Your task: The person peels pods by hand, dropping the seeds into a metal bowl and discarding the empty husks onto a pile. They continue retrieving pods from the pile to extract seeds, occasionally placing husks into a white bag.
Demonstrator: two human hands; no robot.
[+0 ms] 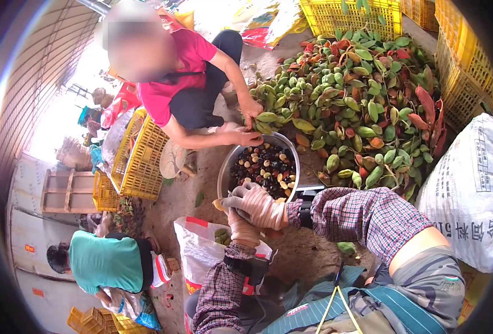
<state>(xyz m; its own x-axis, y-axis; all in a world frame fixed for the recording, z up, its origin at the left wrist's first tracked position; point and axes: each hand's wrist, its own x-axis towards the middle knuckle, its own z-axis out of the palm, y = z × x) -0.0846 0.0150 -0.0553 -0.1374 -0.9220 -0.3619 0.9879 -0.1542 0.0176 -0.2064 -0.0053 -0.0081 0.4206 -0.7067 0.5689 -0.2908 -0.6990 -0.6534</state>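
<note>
My left hand and my right hand, both in pale gloves with grey fingertips, are closed together at the near rim of a metal bowl. Between them is a small yellowish-orange pod, its end poking out at the left; the rest is hidden by the fingers. Dark, glossy seeds mixed with pale ones lie in the bowl. Below my left hand stands an open white sack with some green pods inside.
A large heap of green and reddish pods lies beyond the bowl. A co-worker in pink crouches opposite, both hands on a green pod. Another person bends at the left. Yellow crates and a full white sack flank the heap.
</note>
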